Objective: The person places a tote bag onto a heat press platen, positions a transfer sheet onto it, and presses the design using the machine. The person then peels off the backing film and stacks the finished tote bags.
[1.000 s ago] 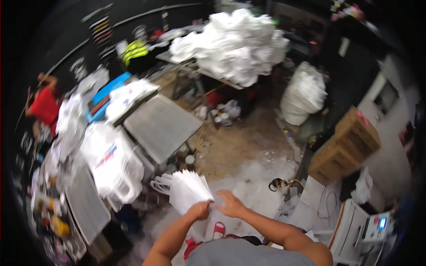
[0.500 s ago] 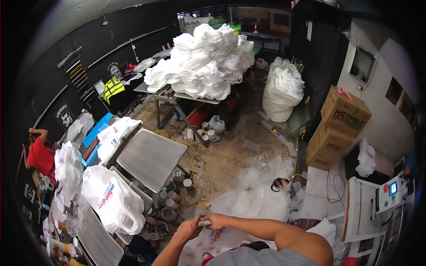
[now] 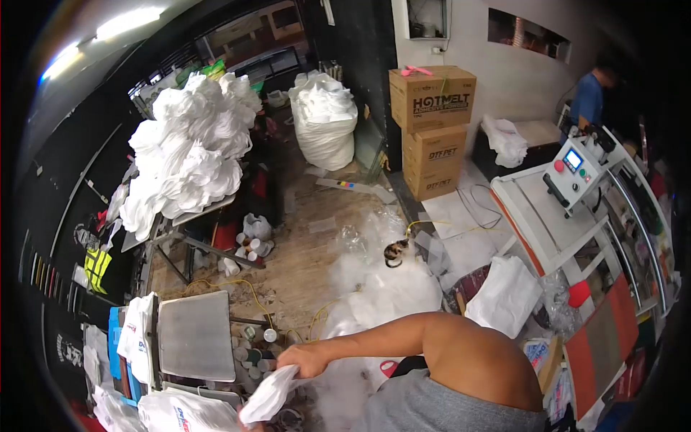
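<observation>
While the brown floor (image 3: 295, 234) is partly covered by a whitish spread (image 3: 389, 288), a large heap of white pieces (image 3: 187, 151) is supported by a table (image 3: 209, 211) at the far left. At the right, a white-framed machine (image 3: 533, 205) is fitted with a control box (image 3: 574, 180), on which a lit display (image 3: 573, 160) and a red button (image 3: 558, 166) are mounted. A person in a blue shirt (image 3: 588, 99) is seen behind it, partly in shadow. A stack of cardboard boxes (image 3: 432, 142), marked "HOTMELT" and "DTF PET", is positioned toward the back, and a full white sack (image 3: 324, 126) is placed to its left. A flat grey panel (image 3: 196, 335) is located at the lower left; white printed bags (image 3: 183, 412) are laid just below it, partly cut off by the view's edge. A patched cat (image 3: 396, 252) is found beside the whitish spread. A white bundle (image 3: 272, 392) is held left of centre at the bottom, just beside the printed bags. Its upper end is grasped by the right hand (image 3: 306, 358), which is closed around it. Only a sliver of the left hand (image 3: 252, 428) is shown, by the bundle's lower end; whether the bundle is gripped by it cannot be told.
</observation>
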### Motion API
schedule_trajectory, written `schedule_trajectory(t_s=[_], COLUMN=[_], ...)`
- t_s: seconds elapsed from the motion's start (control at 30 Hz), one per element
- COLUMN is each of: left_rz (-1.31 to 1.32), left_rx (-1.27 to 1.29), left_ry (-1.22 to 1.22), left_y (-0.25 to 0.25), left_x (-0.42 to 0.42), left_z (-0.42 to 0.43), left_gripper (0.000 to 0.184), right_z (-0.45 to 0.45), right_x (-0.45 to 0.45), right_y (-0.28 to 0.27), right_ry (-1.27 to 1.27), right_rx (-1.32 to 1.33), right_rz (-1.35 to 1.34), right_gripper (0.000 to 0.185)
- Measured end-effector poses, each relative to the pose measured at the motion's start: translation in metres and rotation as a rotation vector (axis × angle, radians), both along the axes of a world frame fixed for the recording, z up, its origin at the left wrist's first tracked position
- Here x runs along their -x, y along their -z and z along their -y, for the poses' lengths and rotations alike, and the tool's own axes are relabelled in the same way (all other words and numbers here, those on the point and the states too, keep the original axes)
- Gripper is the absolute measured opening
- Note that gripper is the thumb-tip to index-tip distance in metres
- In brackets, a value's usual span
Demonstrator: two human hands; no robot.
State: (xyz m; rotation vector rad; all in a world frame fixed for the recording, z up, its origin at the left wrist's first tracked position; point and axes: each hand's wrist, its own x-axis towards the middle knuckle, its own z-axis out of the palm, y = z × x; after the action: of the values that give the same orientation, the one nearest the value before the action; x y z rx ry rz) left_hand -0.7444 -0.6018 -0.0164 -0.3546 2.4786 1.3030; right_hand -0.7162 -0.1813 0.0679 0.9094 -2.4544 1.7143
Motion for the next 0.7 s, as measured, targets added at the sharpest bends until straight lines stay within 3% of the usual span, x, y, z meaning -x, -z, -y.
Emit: schedule_trajectory(t_s=[0.03,0.1,0.2,0.23,0.3,0.33,0.37,0.4,0.5,0.7], left_rz=[0.006,-0.757,-0.328,-0.283,-0.563,-0.539,-0.480,-0.434,-0.444,-0.598], left_rx=[-0.002,0.280,-0.387,-0.467,0.002,-0.026,-0.153,-0.283,-0.500,-0.613], left_ry=[-0.008,0.248,-0.139,-0.198,-0.035,-0.060,-0.128,-0.193,-0.326,-0.436], left_y=[0.003,-0.002,-0.034,-0.042,-0.028,-0.036,-0.046,-0.055,-0.070,-0.115], left_x=[0.009,0.027,-0.003,-0.017,-0.028,-0.035,-0.044,-0.048,-0.060,-0.028], left_z=[-0.006,-0.023,-0.037,-0.040,-0.013,-0.006,0.001,0.011,0.057,0.189], left_gripper=[0.045,0.039,0.042,0.043,0.038,0.038,0.039,0.040,0.042,0.047], right_z=[0.002,0.007,0.015,0.023,0.040,0.054,0.079,0.098,0.158,0.308], right_x=[0.003,0.006,0.010,0.014,0.026,0.034,0.039,0.046,0.070,0.155], right_y=[-0.013,-0.042,-0.096,-0.115,-0.135,-0.137,-0.151,-0.161,-0.178,-0.212], right_ry=[0.023,0.015,-0.057,-0.118,-0.234,-0.243,-0.313,-0.372,-0.504,-0.668], right_rx=[0.068,0.152,0.088,0.187,0.192,0.282,0.612,0.710,0.754,0.685], right_rz=[-0.061,-0.118,-0.054,0.073,0.077,0.036,0.077,0.106,0.200,0.375], right_gripper=[0.022,0.024,0.028,0.024,0.029,0.029,0.032,0.033,0.035,0.040])
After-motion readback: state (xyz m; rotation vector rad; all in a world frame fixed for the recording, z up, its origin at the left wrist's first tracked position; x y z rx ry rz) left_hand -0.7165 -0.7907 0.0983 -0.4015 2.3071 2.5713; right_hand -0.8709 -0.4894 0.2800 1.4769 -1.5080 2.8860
